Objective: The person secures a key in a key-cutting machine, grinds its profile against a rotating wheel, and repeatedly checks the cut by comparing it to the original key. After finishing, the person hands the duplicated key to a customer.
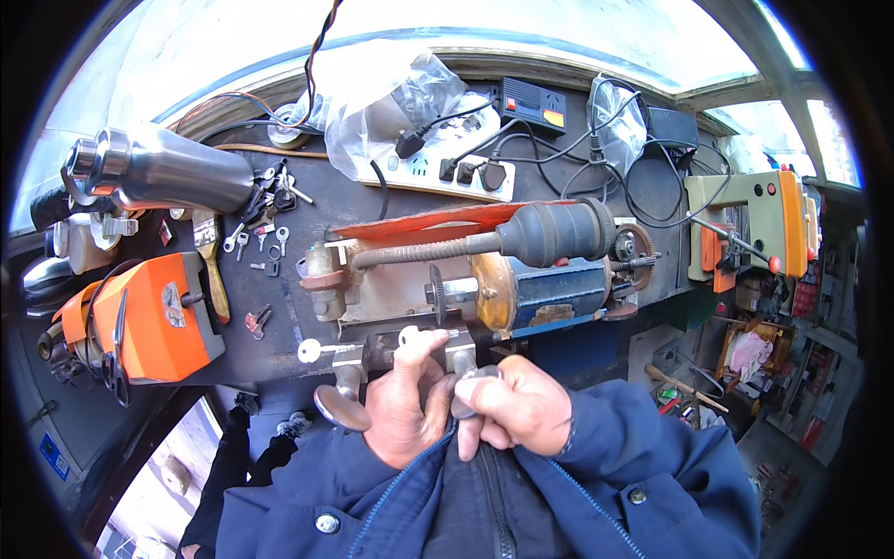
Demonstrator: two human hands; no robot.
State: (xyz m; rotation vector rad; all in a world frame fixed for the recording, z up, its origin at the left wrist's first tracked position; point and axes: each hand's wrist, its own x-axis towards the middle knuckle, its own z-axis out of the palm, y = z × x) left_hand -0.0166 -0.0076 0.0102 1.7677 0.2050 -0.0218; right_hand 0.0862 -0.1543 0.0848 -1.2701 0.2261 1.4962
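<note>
Head view: key [410, 334] pinched between left fingers [426, 347] (right hand [517, 402] on knob [466, 396]).

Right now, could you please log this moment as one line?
left hand: fingers on key in key-cutting machine vise | right hand: gripping clamp knob | loose keys on bench

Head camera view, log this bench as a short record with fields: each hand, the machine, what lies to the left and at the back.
left hand: left hand at the key machine's front vise, fingertips on a silver key
right hand: right hand closed around a metal knob on the same vise
machine: key cutting machine with a cutter wheel and blue motor housing
left of machine: loose keys, a brush, an orange tool case
back: white power strip with plugs
</note>
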